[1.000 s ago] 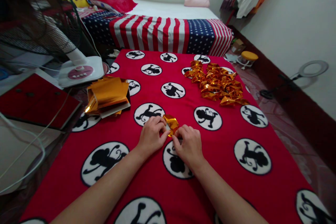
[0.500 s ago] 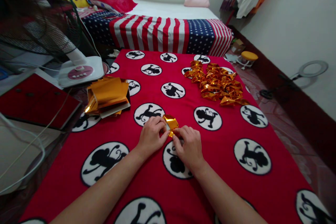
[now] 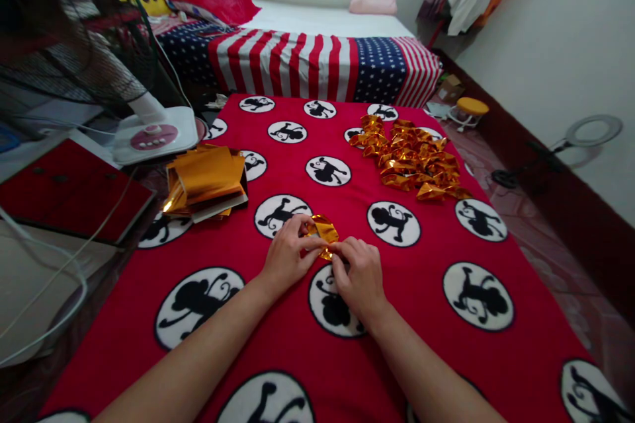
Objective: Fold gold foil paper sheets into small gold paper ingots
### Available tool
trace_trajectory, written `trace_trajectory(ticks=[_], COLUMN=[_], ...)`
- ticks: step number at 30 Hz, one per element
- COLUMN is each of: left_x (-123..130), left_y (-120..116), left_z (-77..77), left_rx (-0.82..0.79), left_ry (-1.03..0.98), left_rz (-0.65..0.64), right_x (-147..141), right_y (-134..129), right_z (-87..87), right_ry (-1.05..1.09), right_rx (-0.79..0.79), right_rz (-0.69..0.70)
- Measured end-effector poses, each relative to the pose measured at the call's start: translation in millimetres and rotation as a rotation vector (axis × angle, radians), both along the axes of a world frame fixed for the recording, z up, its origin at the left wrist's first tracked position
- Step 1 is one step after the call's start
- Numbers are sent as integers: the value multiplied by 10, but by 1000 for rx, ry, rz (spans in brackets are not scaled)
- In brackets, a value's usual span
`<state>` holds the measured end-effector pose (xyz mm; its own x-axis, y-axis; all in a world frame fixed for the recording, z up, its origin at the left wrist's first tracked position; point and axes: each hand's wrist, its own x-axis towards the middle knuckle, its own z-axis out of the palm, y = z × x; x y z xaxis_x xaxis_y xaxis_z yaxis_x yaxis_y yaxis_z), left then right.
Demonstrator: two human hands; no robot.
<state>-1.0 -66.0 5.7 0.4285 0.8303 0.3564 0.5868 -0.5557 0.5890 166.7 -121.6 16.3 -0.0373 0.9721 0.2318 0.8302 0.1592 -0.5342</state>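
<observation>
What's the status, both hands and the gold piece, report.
Left hand and right hand closed on gold foil piece. Piece partly folded, over the red cloth. Nothing blocking either hand.

dim, soft light; glints on foil point(image 3: 326, 230); fan point(image 3: 110, 73) blurred, perhaps by motion; edges stretched

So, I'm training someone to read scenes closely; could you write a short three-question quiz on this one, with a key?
1. True or false: the left hand and the right hand both touch the gold foil piece.

2. Where on the red monkey-print cloth do the folded foil pieces lie?
A) near left corner
B) far right part
C) near right corner

3. Short answer: which appliance's white base stands just beyond the stack of foil sheets?

Key: 1. True; 2. B; 3. Electric fan
</observation>
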Motion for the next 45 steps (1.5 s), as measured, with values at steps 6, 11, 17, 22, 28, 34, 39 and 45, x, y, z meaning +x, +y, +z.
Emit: trace_trajectory(ticks=[6, 11, 17, 22, 28, 34, 39, 45], left_x=[6, 14, 33, 45, 40, 42, 52, 60], left_y=[1, 1, -4, -19, -17, -15, -19, -31], left_z=[25, 26, 44, 53, 39, 34, 44, 55], left_rx=[-16, -32, -69, -82, -49, -30, -21, -29], left_ry=[29, 34, 17, 15, 31, 35, 48, 69], left_rz=[5, 14, 42, 54, 47, 45, 53, 68], right_x=[41, 57, 62, 68, 38, 4, 15, -9], right_y=[45, 69, 78, 80, 63, 48, 34, -8], right_z=[21, 45, 48, 34, 38, 28, -4, 8], right_ry=[77, 121, 128, 142, 159, 77, 67, -12], right_rx=[-28, -47, -46, -49, -32, -32, -14, -5], right_rz=[-7, -12, -15, -17, -56, -72, -48, -23])
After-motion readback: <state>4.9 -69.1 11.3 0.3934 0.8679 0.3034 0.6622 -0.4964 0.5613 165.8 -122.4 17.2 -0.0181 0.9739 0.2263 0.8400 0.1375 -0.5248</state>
